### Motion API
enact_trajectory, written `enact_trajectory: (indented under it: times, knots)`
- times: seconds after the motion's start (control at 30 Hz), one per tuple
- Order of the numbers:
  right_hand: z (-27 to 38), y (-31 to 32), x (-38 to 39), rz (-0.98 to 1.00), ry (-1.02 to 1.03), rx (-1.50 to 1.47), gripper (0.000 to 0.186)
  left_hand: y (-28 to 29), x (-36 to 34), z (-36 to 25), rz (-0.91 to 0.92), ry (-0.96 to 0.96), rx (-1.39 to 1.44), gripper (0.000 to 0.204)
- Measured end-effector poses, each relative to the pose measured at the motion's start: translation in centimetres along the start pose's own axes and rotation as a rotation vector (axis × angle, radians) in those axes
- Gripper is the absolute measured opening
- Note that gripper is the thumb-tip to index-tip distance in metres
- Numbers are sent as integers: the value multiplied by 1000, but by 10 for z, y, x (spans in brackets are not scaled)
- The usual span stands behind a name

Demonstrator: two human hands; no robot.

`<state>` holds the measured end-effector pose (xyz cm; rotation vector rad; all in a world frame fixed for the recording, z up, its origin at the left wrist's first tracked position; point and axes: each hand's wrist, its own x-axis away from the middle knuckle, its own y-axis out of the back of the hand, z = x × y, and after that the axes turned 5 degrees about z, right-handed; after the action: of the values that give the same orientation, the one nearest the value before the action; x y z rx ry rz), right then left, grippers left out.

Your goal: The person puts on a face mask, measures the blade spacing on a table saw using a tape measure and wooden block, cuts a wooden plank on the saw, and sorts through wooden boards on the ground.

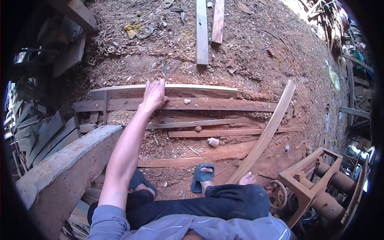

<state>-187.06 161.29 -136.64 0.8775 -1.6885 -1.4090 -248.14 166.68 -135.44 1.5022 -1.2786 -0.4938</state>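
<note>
My left hand (155, 95) reaches forward, its fingers over the pale upper edge of a long wooden board (200, 90) lying crosswise, thumb on the near side. Just nearer runs a darker reddish plank (224, 105), dusted with sawdust. My right hand (247, 179) shows only in part beside my knee, close to the near end of a long, slightly curved plank (267, 130) that slants away to the right across the others. My knee hides the rest of that hand, so its grip on the plank is unclear.
Thin strips (224, 133) and a small whitish bottle-like object (213, 141) lie before my sandals (203, 176). A thick rough beam (72, 160) stands at left. A rusty metal frame machine (312, 180) is near right. Two more planks (202, 36) lie ahead on the wood-chip floor.
</note>
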Motion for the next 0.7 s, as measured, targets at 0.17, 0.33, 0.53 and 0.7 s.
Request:
enact_trajectory:
  times: [0.17, 0.33, 0.53, 0.7]
  knots:
    - [57, -2, -42, -124, 275, -343, 35, 12, 9, -8, -85, -85, -94, 37]
    - [127, -7, -59, -191, 109, -183, 40, 1, 5, 4, -238, -132, -29, 34]
    - [112, -12, -70, -301, 113, -44, 38, 92, -44, -78, -325, -141, 19, 44]
    - [117, -10, -67, -271, 93, -57, 41, 181, -143, -138, -355, -65, 465, 28]
